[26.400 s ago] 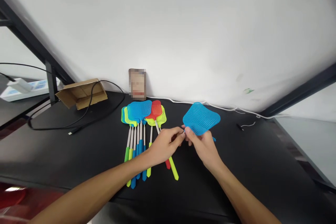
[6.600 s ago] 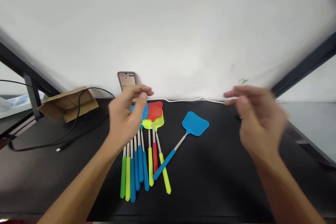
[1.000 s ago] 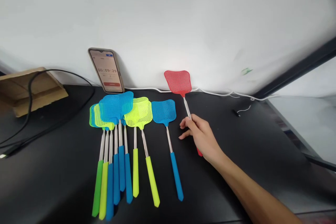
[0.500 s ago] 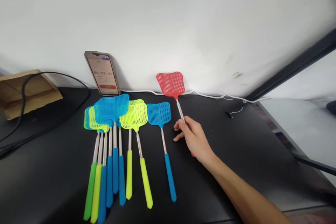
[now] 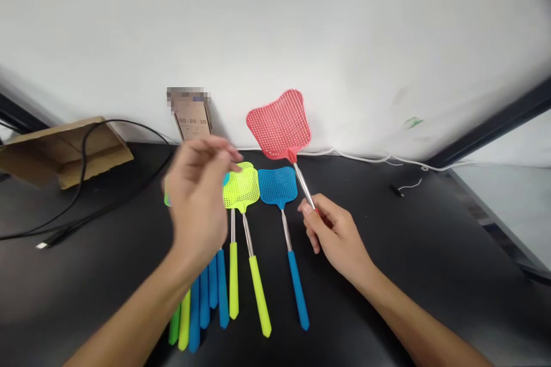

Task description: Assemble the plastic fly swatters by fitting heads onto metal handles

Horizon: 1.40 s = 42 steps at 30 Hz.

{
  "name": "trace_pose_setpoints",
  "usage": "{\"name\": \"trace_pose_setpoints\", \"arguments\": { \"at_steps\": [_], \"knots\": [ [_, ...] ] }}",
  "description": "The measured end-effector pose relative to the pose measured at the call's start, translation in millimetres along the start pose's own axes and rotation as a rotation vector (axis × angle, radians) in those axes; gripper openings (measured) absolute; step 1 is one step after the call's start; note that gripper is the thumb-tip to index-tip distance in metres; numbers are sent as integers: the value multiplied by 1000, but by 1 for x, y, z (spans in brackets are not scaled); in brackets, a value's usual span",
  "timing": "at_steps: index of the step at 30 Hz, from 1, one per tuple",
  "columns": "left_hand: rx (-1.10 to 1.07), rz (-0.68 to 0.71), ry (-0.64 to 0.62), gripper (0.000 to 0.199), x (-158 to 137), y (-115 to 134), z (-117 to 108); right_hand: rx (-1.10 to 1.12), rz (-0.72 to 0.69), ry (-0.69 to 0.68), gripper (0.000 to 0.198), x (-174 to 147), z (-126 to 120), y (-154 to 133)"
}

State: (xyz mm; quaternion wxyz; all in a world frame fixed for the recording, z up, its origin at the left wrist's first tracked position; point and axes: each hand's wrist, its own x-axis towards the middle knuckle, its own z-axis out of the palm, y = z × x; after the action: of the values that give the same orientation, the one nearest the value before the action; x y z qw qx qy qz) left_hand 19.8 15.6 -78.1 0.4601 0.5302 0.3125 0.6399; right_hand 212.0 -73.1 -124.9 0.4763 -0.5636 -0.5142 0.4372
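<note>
A red fly swatter [image 5: 282, 126] is tilted up off the table, its perforated head in front of the wall. My right hand [image 5: 338, 232] is closed around it where the metal rod meets the grip, and hides most of that grip. To the left, my left hand [image 5: 198, 189] is in the air, somewhat blurred, fingers loosely stretched toward the red head and holding nothing. Beneath lie a blue fly swatter [image 5: 293, 287] and yellow fly swatters [image 5: 258, 292], heads toward the wall. My left hand covers the heads of several more blue swatters [image 5: 222, 292] and green ones.
A phone [image 5: 193, 120] showing a timer leans on the wall behind my left hand. An open cardboard box [image 5: 94, 149] and a black cable [image 5: 84, 178] are at the left. A white cord [image 5: 361, 156] runs along the wall, with a small black item [image 5: 396, 190] at right.
My right hand has raised the red swatter, bringing its head up and nearer. My left hand has come into view from the left. The view has shifted slightly left.
</note>
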Motion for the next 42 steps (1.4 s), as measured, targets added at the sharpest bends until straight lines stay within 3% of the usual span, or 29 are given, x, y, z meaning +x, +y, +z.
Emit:
{"name": "trace_pose_setpoints", "arguments": {
  "at_steps": [2,5,8,13,20,27,29,33,38,42],
  "knots": [
    [1,-171,-41,5,-14,-18,5,93,31,-54,34,-5,4,-5],
    [-41,-392,-259,18,-32,-32,12,288,138,-191,37,-11,10,-8],
    [-152,-450,-424,26,-39,-31,12,448,244,-273,40,-13,13,-7],
    [-175,-516,-520,24,-38,-29,7,637,345,-337,36,-14,12,-4],
    [-206,-482,-400,12,-43,-36,7,649,361,-461,33,-18,10,-6],
    [-197,-271,-54,5,2,-30,-18,377,331,-523,37,-21,5,-5],
    [-175,-213,-22,5,13,-28,-25,298,303,-495,37,-21,5,-1],
    [-165,-227,-68,10,8,-27,-23,210,270,-255,35,-13,2,5],
    [-137,-348,-301,18,-11,-26,-13,206,221,6,37,2,-9,6],
    [-80,-419,-516,23,-20,-24,-10,191,163,56,33,9,-16,5]
  ]
}}
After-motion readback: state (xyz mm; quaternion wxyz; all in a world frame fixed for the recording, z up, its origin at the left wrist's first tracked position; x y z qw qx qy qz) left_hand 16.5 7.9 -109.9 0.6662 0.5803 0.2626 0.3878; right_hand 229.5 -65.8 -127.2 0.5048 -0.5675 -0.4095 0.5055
